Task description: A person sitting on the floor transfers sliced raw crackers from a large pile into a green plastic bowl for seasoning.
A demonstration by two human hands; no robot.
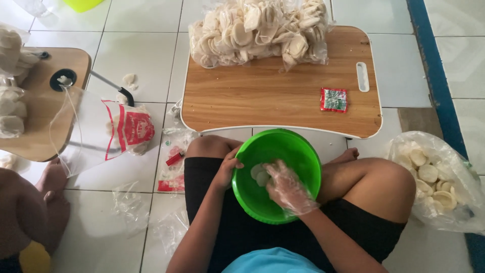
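Observation:
A bright green plastic bowl [298, 151] rests in my lap as I sit cross-legged on the tiled floor. My left hand [227, 169] grips its left rim. My right hand [285, 187], in a thin clear plastic glove, reaches into the bowl and closes around a few pale round crackers [259, 174] at the bottom.
A low wooden lap table [262, 96] stands in front, carrying a big clear bag of crackers [257, 30] and a small red and green sachet [333, 99]. Another cracker bag [434, 177] lies at my right. A clear red-printed bag [121, 129] and another person's foot [53, 177] are left.

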